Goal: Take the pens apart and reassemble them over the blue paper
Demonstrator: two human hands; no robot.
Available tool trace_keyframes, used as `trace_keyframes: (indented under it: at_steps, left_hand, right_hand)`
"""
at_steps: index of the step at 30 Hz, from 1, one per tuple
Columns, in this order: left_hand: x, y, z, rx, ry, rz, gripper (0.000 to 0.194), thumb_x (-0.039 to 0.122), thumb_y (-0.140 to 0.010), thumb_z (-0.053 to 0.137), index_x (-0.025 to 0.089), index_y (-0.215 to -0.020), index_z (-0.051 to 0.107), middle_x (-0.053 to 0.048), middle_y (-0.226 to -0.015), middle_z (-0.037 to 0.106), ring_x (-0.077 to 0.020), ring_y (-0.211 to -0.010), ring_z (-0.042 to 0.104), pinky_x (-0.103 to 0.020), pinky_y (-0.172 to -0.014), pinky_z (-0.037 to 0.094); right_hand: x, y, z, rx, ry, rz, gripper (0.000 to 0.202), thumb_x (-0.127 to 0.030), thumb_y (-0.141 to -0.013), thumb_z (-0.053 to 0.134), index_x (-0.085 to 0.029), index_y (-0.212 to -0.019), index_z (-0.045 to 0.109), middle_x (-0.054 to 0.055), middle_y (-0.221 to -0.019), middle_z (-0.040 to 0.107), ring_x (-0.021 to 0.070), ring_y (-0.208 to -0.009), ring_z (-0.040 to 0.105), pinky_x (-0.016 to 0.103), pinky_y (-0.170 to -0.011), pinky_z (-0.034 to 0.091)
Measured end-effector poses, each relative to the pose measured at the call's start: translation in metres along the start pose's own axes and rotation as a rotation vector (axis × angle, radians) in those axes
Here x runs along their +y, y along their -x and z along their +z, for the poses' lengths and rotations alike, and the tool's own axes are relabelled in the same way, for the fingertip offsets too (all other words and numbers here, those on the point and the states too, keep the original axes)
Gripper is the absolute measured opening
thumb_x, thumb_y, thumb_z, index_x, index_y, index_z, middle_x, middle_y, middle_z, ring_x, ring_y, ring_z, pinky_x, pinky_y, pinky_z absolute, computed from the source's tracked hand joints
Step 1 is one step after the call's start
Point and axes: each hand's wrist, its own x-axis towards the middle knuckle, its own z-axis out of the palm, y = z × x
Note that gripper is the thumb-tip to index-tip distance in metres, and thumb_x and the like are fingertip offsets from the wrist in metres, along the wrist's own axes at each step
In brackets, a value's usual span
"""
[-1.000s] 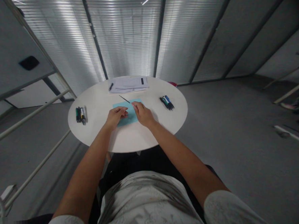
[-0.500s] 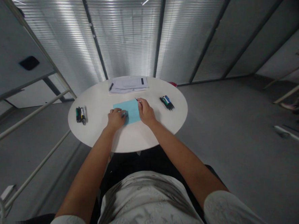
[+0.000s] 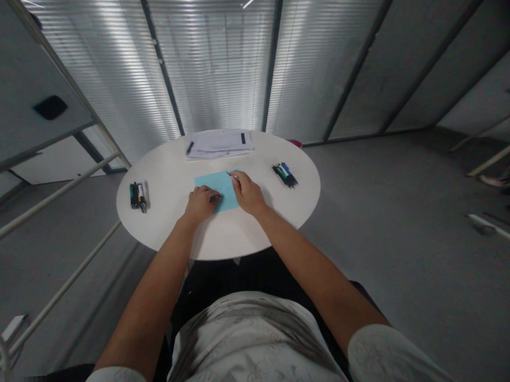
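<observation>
A light blue sheet of paper (image 3: 227, 199) lies on the white round table (image 3: 171, 230) between my hands. My left hand (image 3: 201, 204) rests over the sheet's left side with the fingers curled. A small dark thing (image 3: 214, 198) shows at its fingertips, too small to name. Over the sheet's right part, my right hand (image 3: 249, 194) grips a slim pen (image 3: 231, 175); its tip points up and left above the paper's far edge. Most of the pen's length is hidden by the fingers.
Several markers (image 3: 138, 196) lie at the table's left, and another group of pens (image 3: 284, 175) at its right. A stack of white papers (image 3: 220, 143) with dark pieces on it sits at the far edge. A metal-framed board (image 3: 24, 84) stands to the left.
My right hand has tilted, bringing the pen tip slightly left and down. My left hand has shifted a little right, and the sheet has slid slightly to the right.
</observation>
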Motion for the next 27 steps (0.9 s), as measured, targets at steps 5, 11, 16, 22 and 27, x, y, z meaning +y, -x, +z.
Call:
trace_keyframes:
  at_steps: [5, 11, 16, 22, 27]
  left_hand:
    - [-0.002, -0.002, 0.0, 0.034, 0.092, -0.046, 0.01, 0.032, -0.073, 0.067, 0.024, -0.072, 0.072, -0.01, -0.079, 0.061, -0.0282, -0.091, 0.054, -0.042, -0.088, 0.04]
    - [0.004, 0.0, -0.002, 0.048, 0.116, -0.03, 0.009, 0.027, -0.077, 0.062, 0.022, -0.076, 0.069, -0.009, -0.079, 0.061, -0.0264, -0.087, 0.054, -0.043, -0.091, 0.039]
    - [0.001, -0.001, -0.001, 0.029, 0.035, 0.002, 0.01, 0.023, -0.078, 0.059, 0.021, -0.08, 0.068, -0.008, -0.08, 0.06, -0.0243, -0.082, 0.055, -0.041, -0.087, 0.04]
    - [-0.003, -0.003, 0.0, 0.061, 0.061, 0.022, 0.014, 0.023, -0.079, 0.057, 0.021, -0.085, 0.069, -0.008, -0.083, 0.063, -0.0217, -0.081, 0.055, -0.039, -0.086, 0.043]
    - [0.003, -0.004, -0.003, 0.139, 0.232, -0.085, 0.02, 0.032, -0.083, 0.055, 0.018, -0.086, 0.069, -0.008, -0.085, 0.065, -0.0185, -0.076, 0.055, -0.033, -0.074, 0.048]
  right_hand:
    - [0.002, 0.001, 0.002, -0.044, 0.02, -0.009, 0.041, -0.038, -0.101, 0.023, -0.019, -0.127, 0.048, 0.011, -0.123, 0.061, 0.0197, -0.111, 0.058, 0.034, -0.093, 0.046]
    - [0.0, 0.003, 0.002, -0.124, 0.049, -0.032, 0.038, -0.037, -0.101, 0.026, -0.021, -0.126, 0.049, 0.009, -0.125, 0.06, 0.0183, -0.11, 0.059, 0.031, -0.091, 0.046]
    - [-0.004, 0.004, -0.002, -0.234, 0.07, -0.035, 0.036, -0.041, -0.1, 0.032, -0.024, -0.126, 0.052, 0.007, -0.122, 0.061, 0.017, -0.101, 0.062, 0.029, -0.085, 0.048]
    - [-0.005, 0.006, -0.002, -0.287, 0.127, -0.058, 0.038, -0.04, -0.101, 0.029, -0.027, -0.126, 0.054, 0.005, -0.117, 0.063, 0.0167, -0.101, 0.061, 0.029, -0.083, 0.047]
    - [-0.01, 0.007, -0.006, -0.355, 0.168, -0.052, 0.038, -0.037, -0.101, 0.029, -0.03, -0.13, 0.053, 0.005, -0.115, 0.063, 0.0179, -0.101, 0.061, 0.029, -0.082, 0.046]
